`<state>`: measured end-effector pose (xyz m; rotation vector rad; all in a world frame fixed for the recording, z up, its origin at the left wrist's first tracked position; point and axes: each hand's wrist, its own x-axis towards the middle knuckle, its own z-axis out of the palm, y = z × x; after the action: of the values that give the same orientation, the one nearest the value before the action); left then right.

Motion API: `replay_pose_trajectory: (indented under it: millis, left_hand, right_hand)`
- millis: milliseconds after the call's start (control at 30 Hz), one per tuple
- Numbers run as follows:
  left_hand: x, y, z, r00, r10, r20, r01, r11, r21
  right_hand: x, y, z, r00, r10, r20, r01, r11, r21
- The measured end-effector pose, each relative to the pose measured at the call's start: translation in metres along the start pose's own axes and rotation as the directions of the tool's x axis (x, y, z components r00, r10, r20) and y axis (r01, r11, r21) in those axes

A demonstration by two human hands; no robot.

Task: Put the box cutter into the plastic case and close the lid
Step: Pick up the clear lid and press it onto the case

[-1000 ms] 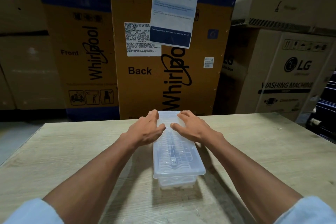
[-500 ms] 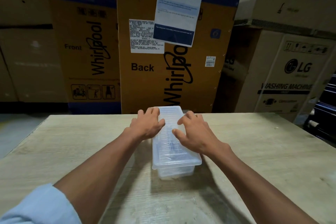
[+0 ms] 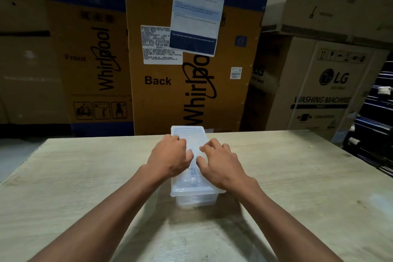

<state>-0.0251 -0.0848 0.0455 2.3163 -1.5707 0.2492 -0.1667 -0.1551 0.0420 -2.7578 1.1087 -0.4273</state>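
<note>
Pressing palms-down on the plastic case (image 3: 192, 195) lid (image 3: 187, 132), left hand (image 3: 170, 158) and right hand (image 3: 221, 164), fingers spread, gripping nothing.

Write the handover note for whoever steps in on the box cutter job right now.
Left hand: palm down on the lid, left side, fingers spread; nothing held.
Right hand: palm down on the lid's right side, nothing held.
Plastic case: stands lengthwise on the wooden table, lid lying flat on top.
Box cutter: a dark shape shows faintly through the lid between the hands; too blurred to confirm.
Done: lid is on the case.
Left: cannot tell if every edge has snapped shut; press along the rim, check, then lift the hands away.
</note>
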Motion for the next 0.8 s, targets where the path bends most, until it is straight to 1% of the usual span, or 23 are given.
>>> replay_pose_trajectory:
  millis: [100, 133, 200, 267, 367, 467, 567, 667, 800]
  left_hand:
    - [-0.02, 0.003, 0.003, 0.977, -0.031, 0.211, 0.056, 0.992, -0.113]
    - [-0.023, 0.004, 0.004, 0.972, -0.026, 0.233, 0.058, 0.99, -0.131]
    - [-0.023, 0.004, 0.004, 0.982, -0.04, 0.184, 0.063, 0.991, -0.121]
    - [-0.021, 0.006, 0.004, 0.994, -0.064, 0.083, 0.073, 0.992, -0.102]
    - [-0.023, 0.008, 0.002, 0.998, -0.036, -0.056, 0.032, 0.997, -0.073]
    - [-0.026, 0.011, 0.0, 0.994, -0.008, -0.107, 0.001, 0.998, -0.067]
    - [-0.03, 0.014, -0.005, 0.991, 0.013, -0.133, -0.017, 1.0, -0.026]
    - [-0.034, 0.015, -0.006, 0.993, -0.012, -0.115, 0.011, 1.0, -0.007]
    - [-0.043, 0.016, -0.012, 0.997, -0.058, -0.043, 0.054, 0.995, -0.081]
  right_hand:
    - [-0.002, 0.0, -0.002, 1.0, -0.002, 0.007, 0.001, 1.0, 0.019]
    - [-0.002, 0.0, -0.002, 1.0, 0.0, 0.007, -0.001, 1.0, 0.031]
    - [-0.003, -0.001, -0.001, 1.0, 0.004, 0.001, -0.004, 0.998, 0.059]
    - [-0.003, -0.002, 0.0, 1.0, 0.01, -0.002, -0.01, 0.995, 0.101]
    - [-0.004, -0.003, 0.001, 1.0, 0.022, -0.013, -0.02, 0.989, 0.148]
    - [-0.004, -0.003, 0.002, 0.999, 0.034, -0.04, -0.028, 0.987, 0.158]
    - [-0.004, -0.002, 0.003, 0.998, 0.033, -0.06, -0.024, 0.988, 0.153]
    - [-0.006, -0.001, 0.001, 0.995, 0.036, -0.092, -0.021, 0.987, 0.159]
    - [-0.01, 0.001, -0.001, 0.986, 0.032, -0.161, -0.005, 0.985, 0.17]
